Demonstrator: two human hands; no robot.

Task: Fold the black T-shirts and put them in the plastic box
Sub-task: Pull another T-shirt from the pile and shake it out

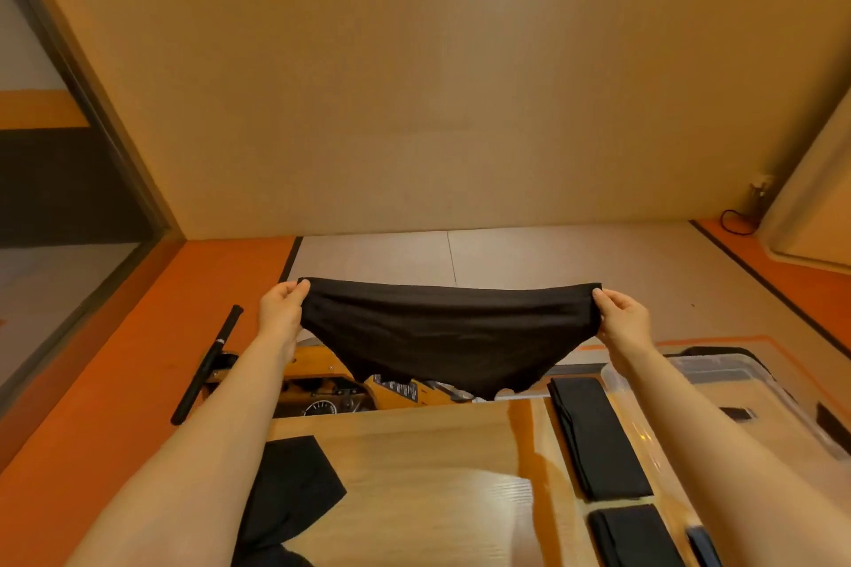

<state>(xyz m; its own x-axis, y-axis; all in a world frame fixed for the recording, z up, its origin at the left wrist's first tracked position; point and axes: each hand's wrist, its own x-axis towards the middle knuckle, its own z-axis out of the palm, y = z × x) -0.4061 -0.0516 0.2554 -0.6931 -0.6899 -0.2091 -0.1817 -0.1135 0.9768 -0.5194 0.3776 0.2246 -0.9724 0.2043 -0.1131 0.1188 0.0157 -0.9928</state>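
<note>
Above the wooden table (pixel 414 465), a black T-shirt (pixel 449 336) is held stretched out, each top corner pinched by the left hand (pixel 281 313) and right hand (pixel 621 318). Folding seems under way; lowering it flat is likely called for before boxing.

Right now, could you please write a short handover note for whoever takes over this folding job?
Left hand and right hand each pinch a top corner of a black T-shirt, held stretched in the air above the wooden table.
Two folded shirts lie at the table's right edge, beside the plastic box.
Unfolded black cloth waits at near left.
Left: fold the held shirt and the rest, then box all.
</note>
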